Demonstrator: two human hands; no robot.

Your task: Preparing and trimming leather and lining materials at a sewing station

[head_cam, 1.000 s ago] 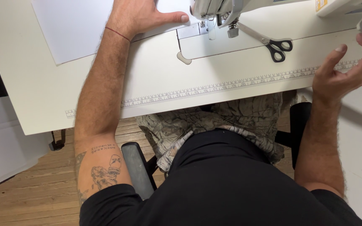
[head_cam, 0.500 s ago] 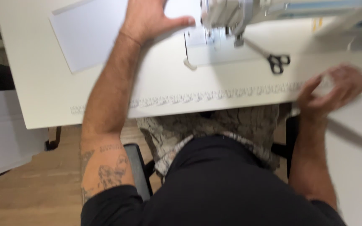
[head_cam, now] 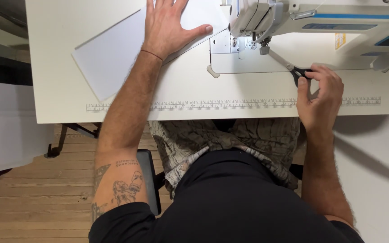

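Note:
My left hand lies flat with fingers spread on a white sheet of fabric, its thumb reaching toward the sewing machine's needle area. My right hand rests on the table with thumb and fingers closed around the black handles of a pair of scissors. The scissors' silver blades point up and left toward the presser foot. The white sewing machine spans the upper right.
A printed ruler strip runs along the front edge of the white table. Below the table are my patterned trousers, a black chair armrest and a wooden floor. A white surface lies at right.
My right hand moved left from the table's right end and took hold of the scissor handles. The view shifted; my left hand stays on the fabric.

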